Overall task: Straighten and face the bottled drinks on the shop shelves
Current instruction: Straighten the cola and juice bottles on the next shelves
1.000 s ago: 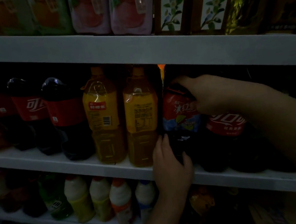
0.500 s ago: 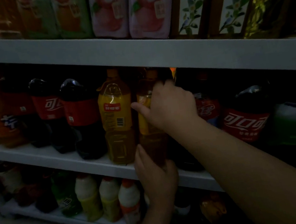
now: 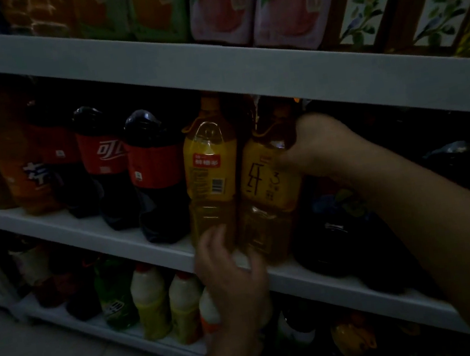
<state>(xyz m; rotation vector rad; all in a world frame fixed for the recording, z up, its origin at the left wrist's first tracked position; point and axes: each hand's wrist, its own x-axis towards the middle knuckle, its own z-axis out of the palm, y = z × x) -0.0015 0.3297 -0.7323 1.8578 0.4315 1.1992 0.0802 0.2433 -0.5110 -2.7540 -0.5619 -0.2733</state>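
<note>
Two large yellow-labelled tea bottles stand side by side on the middle shelf (image 3: 109, 233). My right hand (image 3: 322, 148) grips the shoulder of the right tea bottle (image 3: 269, 179), whose front label with large characters faces me. The left tea bottle (image 3: 211, 169) shows its barcode side. My left hand (image 3: 231, 271) is at the shelf edge, fingers loosely curled against the bases of the two bottles; whether it grips one is blurred. Left of them stand dark cola bottles (image 3: 155, 173) with red labels and an orange soda bottle (image 3: 27, 175).
The top shelf (image 3: 213, 64) carries pink and green drink packs (image 3: 220, 9). On the bottom shelf stand small white-and-yellow bottles (image 3: 151, 299) and a green bottle (image 3: 114, 295). Dark cola bottles (image 3: 332, 242) sit right of the tea, behind my right forearm. Pale floor lies lower left.
My right hand left the cola bottles on the right and took hold of the right tea bottle, which now shows its front label. My left hand slid left along the shelf edge.
</note>
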